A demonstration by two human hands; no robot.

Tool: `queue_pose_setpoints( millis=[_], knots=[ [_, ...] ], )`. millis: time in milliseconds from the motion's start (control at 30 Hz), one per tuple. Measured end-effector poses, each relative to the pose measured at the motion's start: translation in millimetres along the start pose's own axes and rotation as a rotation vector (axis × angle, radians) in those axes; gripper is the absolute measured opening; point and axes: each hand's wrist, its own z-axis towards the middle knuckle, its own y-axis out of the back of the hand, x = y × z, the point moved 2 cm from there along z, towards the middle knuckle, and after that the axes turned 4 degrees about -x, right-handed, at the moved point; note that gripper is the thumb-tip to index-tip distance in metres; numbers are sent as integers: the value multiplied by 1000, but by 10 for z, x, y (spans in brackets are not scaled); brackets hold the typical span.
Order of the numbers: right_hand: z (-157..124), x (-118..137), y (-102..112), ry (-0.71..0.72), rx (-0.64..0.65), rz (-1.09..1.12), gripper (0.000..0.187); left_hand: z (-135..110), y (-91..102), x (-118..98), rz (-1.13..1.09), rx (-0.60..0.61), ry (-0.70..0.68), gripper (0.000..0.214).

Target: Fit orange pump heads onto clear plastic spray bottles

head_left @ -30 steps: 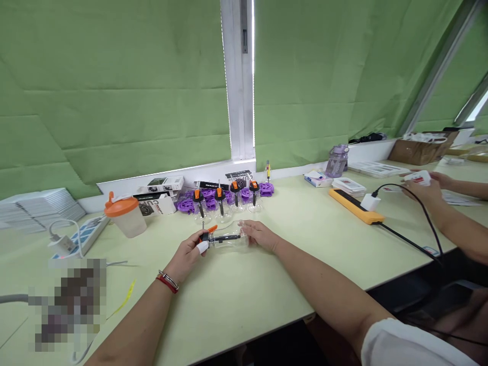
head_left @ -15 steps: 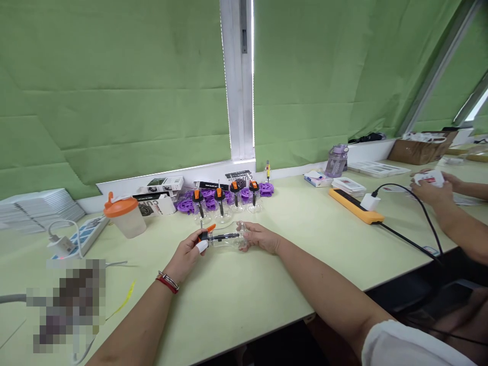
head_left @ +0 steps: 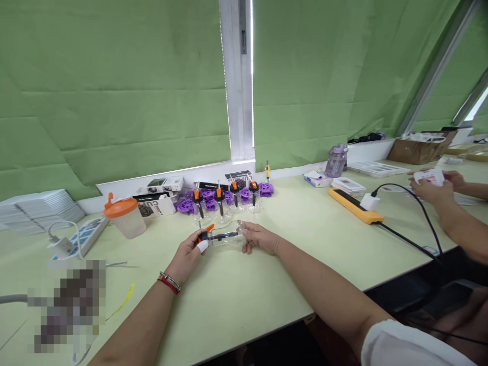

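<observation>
A clear bottle (head_left: 224, 236) with a black rod inside and a black-and-orange top lies sideways just above the table, between my two hands. My left hand (head_left: 191, 249) is closed around its top end, beside the orange lever; a white wrap covers one finger or thumb. The fingers of my right hand (head_left: 257, 237) are closed on the wide clear base. Behind them, several similar clear bottles (head_left: 220, 203) with orange-and-black tops stand upright in a row. Purple plastic pieces (head_left: 186, 206) with cut-out patterns lie behind that row.
To the left are a cup with an orange lid (head_left: 125, 216), a power strip (head_left: 89, 236) and stacked white sheets (head_left: 41, 208). Printed boxes (head_left: 160, 195) sit by the wall. An orange power strip (head_left: 354, 207) with a cable lies right. Another person's hands (head_left: 434, 190) hold a white item.
Both hands keep their hold on the bottle, which has shifted or turned very slightly. The other person's hands at the right have moved a little.
</observation>
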Motion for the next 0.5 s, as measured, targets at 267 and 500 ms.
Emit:
queue_pose_setpoints(
  millis=[267,500],
  knots=[
    [17,-6,47,10,-122,-114,54,-5,7,18,-22,24,-31,44],
    [19,2,11,39,-94,-25,53,5,6,16,-24,-17,-17,46]
  ],
)
